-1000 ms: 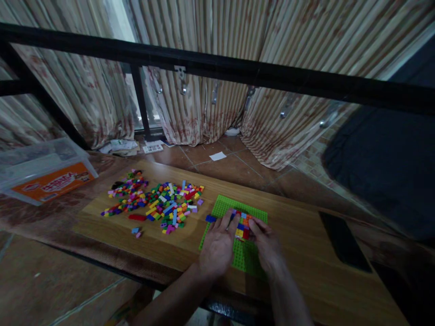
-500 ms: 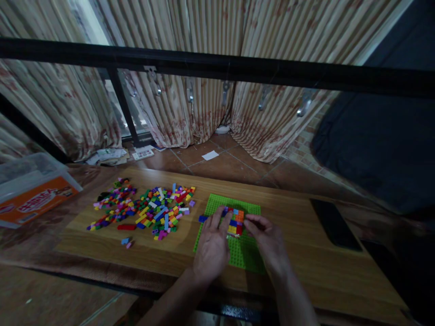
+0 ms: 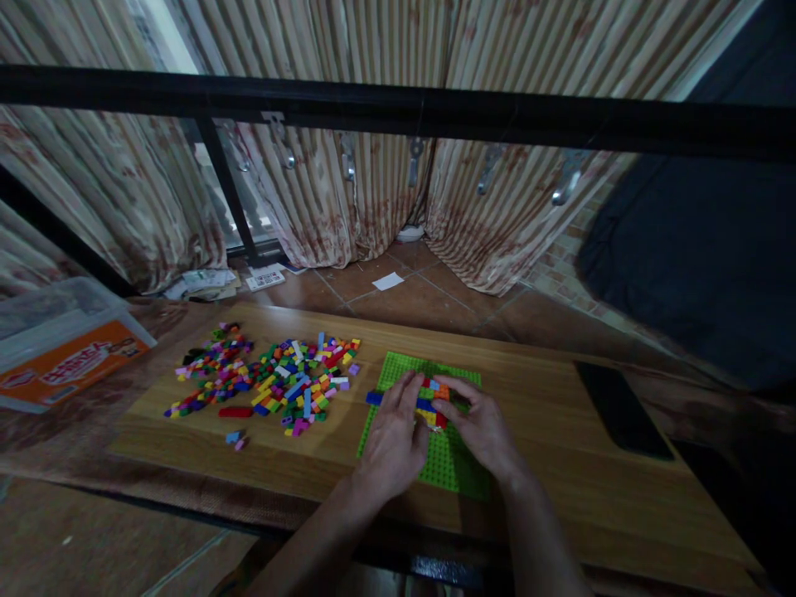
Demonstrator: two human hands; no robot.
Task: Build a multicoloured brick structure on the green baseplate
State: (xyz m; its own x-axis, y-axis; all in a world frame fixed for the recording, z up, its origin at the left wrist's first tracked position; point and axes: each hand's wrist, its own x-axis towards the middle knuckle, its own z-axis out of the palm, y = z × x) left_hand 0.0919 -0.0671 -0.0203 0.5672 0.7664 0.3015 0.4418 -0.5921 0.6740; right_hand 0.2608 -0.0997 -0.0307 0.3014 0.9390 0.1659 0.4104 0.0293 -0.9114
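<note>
A green studded baseplate (image 3: 453,474) lies on the wooden table with a block of multicoloured building bricks (image 3: 426,416) on it, in red, orange, yellow and blue. My left hand (image 3: 395,444) covers the block's left side, fingers bent over it and thumb at its near edge. From the right, my right hand (image 3: 482,427) grips the block's edge, its thumb and fingers curled around the orange and red bricks. A long blue brick (image 3: 374,399) sticks out to the left from under my left fingers. My hands hide part of the block.
Loose bricks (image 3: 292,381) are heaped on the table's left half, with a red brick (image 3: 235,412) at the near side. A clear tub with an orange label (image 3: 80,356) stands far left. A black phone (image 3: 622,409) lies right. A dark rail (image 3: 373,104) crosses behind.
My right hand has moved left and closed in over the block's right side. The left hand's fingers have drawn together, with the thumb bent in. The view has shifted slightly.
</note>
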